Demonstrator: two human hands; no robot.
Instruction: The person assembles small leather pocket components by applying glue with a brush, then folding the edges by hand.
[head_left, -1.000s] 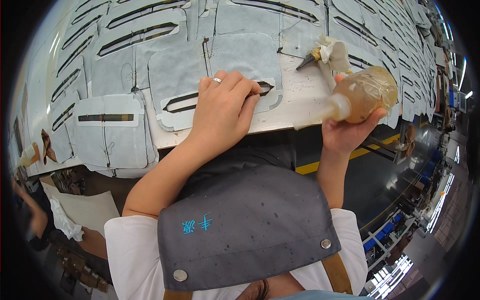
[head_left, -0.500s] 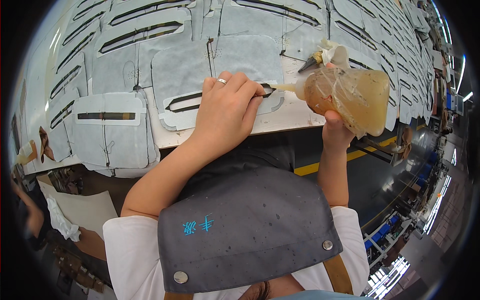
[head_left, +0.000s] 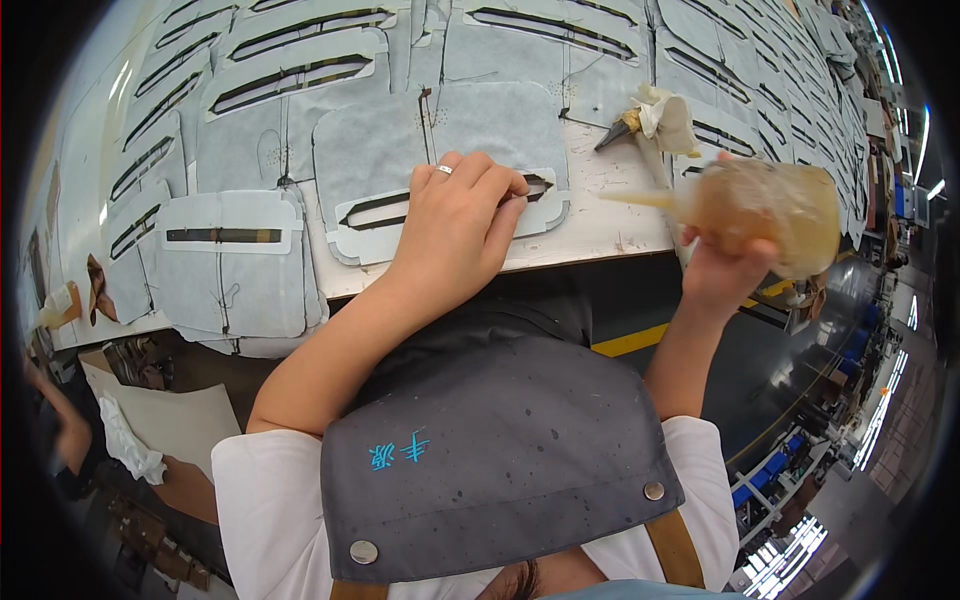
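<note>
A squeeze bottle [head_left: 775, 212] of cloudy amber liquid, wrapped in clear film, is gripped in my right hand [head_left: 725, 275]. Its thin pale nozzle points left, over the table and apart from the work; bottle and hand are blurred by motion. My left hand [head_left: 450, 220], with a ring on one finger, rests on a grey fabric panel [head_left: 370, 140] with rounded corners. Its thumb and index finger pinch near the right end of the panel's long pointed slot, which is edged in dark strips. The hand hides the slot's middle.
More grey slotted panels [head_left: 300, 95] cover the white table [head_left: 610, 240] beyond and to the right. At the left front lies a stack of panels [head_left: 230, 280]. A dark-tipped tool with crumpled tissue [head_left: 665, 118] lies right of the worked panel. Another person's arm [head_left: 65, 415] shows far left.
My right hand has drawn the bottle away to the right, and the nozzle has left the slot's right end. My left hand keeps its hold on the panel.
</note>
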